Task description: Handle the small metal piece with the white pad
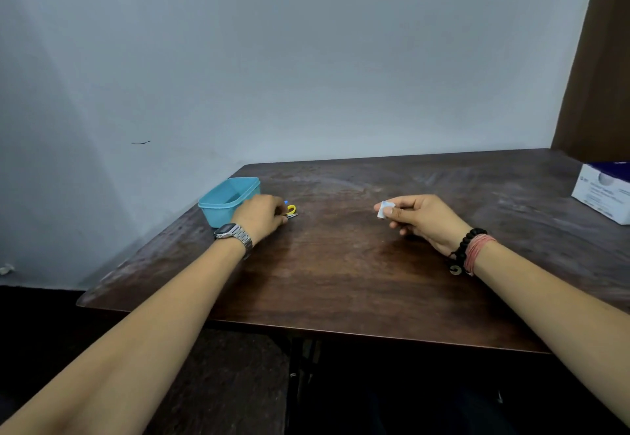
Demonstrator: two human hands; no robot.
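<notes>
My left hand (260, 216) rests on the dark wooden table (341, 264) just right of a light blue plastic container (227, 200). Its curled fingers close over a few small items, of which a yellow ring-shaped piece (291, 209), a blue bit and a thin metal part stick out past the fingertips. My right hand (421, 218) hovers low over the table's middle right, pinching a small white square piece (384, 209) between thumb and forefinger. A metal watch sits on my left wrist; beaded and thread bracelets circle my right.
A white and blue cardboard box (603, 191) stands at the table's far right edge. A pale wall rises behind the table, with a brown panel at the right. The table's left and near edges drop to a dark floor.
</notes>
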